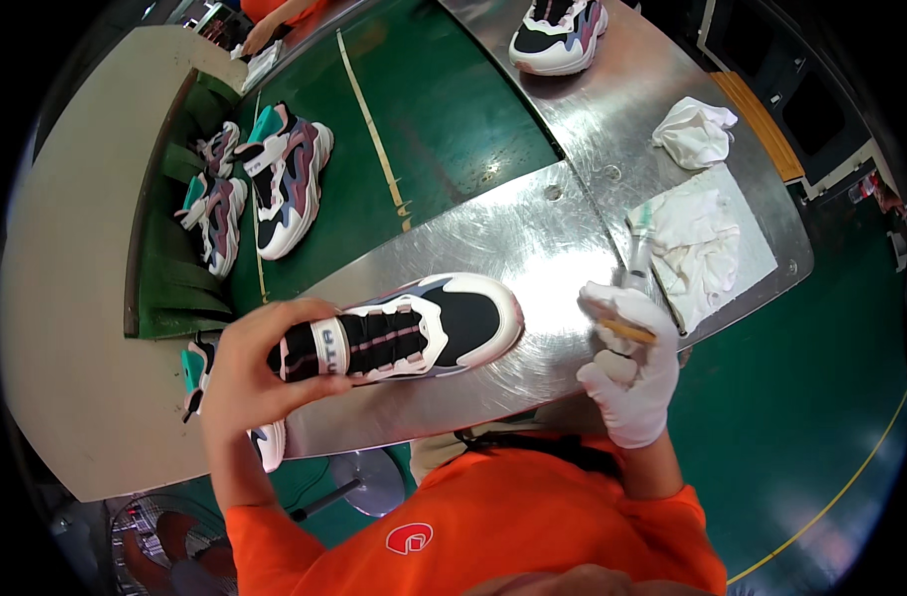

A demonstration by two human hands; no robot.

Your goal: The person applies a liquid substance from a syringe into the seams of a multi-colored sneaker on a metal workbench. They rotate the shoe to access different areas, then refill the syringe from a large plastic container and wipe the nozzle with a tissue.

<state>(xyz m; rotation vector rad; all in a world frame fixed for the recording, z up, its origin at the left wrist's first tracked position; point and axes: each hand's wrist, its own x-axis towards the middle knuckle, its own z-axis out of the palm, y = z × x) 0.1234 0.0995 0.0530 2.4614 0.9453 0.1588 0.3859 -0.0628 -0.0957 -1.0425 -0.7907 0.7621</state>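
A black, white and mauve sneaker (463,323) lies on the metal worktop with its toe to the right. My bare left hand (260,363) grips it at the collar, thumb and fingers on either side of the tongue. To the right of the toe, my right hand (637,372) wears a white glove. Its fingers are curled round a slim tan stick-like tool (627,330), whose far end I cannot make out. Just beyond the glove a slim grey tool (637,263) lies beside a white cloth (697,243).
On the left, several matching sneakers (290,189) stand on a green conveyor belt (414,109) with green flaps (180,248). Another sneaker (558,38) sits on the far metal surface. A crumpled white cloth (694,132) lies at right. A co-worker's arm (270,25) reaches in at the far left.
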